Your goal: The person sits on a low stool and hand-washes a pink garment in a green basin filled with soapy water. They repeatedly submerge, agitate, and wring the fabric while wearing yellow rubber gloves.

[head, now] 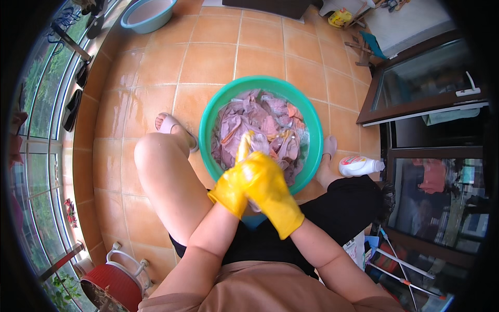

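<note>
A round green plastic basin [208, 99] stands on the floor between my legs. Wet mauve-pink laundry [239, 117] fills it, with soapy water [306, 146] showing along the right side. Both hands wear yellow rubber gloves and press together above the near part of the basin. My left hand [233, 183], partly behind the other, grips mauve cloth with one gloved finger pointing forward. My right hand [264, 175] is closed in a slightly blurred fist on the same cloth, which shows in front of the gloves and between the wrists. Most fingertips are hidden.
A white detergent bottle [358, 166] lies right of the basin near a dark-framed glass door [432, 78]. At the back left sits a pale blue basin [156, 23]. A red planter [113, 286] is at near left. Mop poles [405, 263] lean at near right. Floor tiles [144, 97] look wet at left.
</note>
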The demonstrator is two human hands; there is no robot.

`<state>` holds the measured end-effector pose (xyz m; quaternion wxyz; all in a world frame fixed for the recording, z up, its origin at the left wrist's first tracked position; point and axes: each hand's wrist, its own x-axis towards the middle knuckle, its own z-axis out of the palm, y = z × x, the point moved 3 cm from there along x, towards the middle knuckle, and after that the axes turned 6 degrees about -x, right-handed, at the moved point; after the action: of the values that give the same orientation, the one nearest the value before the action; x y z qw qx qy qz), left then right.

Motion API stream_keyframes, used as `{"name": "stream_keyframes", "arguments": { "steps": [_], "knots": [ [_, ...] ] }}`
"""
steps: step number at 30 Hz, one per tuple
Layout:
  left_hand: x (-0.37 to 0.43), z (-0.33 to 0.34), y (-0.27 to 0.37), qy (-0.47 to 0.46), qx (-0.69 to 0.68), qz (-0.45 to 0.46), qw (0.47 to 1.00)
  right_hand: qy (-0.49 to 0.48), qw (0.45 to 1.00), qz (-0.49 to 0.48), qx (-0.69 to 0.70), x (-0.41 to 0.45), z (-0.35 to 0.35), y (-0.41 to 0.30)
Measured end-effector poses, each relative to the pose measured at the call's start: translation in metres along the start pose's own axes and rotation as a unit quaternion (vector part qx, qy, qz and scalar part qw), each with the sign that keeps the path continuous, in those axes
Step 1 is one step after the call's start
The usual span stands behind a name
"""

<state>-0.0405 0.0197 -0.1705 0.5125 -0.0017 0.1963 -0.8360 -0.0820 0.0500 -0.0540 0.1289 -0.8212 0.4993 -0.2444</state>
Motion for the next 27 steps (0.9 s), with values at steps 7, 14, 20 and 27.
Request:
{"name": "stream_keyframes", "arguments": {
  "steps": [7, 14, 20, 27],
  "knots": [
    [-0.016, -0.04, -0.024, 0.122, -0.065, -0.002, 0.99, 0.1, 0.978, 0.152, 0.101, 0.018, -0.022, 0.025],
    [-0.017, 0.001, -0.052, -0.071, -0.15, -0.039, 0.985, 0.016, 0.996, 0.083, -0.027, 0.004, 0.018, 0.008],
    [-0.02, 0.01, -0.022, -0.086, -0.122, -0.036, 0.988, 0.071, 0.981, 0.177, -0.029, 0.02, -0.015, 0.035],
    [-0.03, 0.053, -0.029, 0.027, -0.028, -0.041, 0.998, 0.086, 0.969, 0.228, -0.035, 0.01, -0.007, 0.057]
  ]
}}
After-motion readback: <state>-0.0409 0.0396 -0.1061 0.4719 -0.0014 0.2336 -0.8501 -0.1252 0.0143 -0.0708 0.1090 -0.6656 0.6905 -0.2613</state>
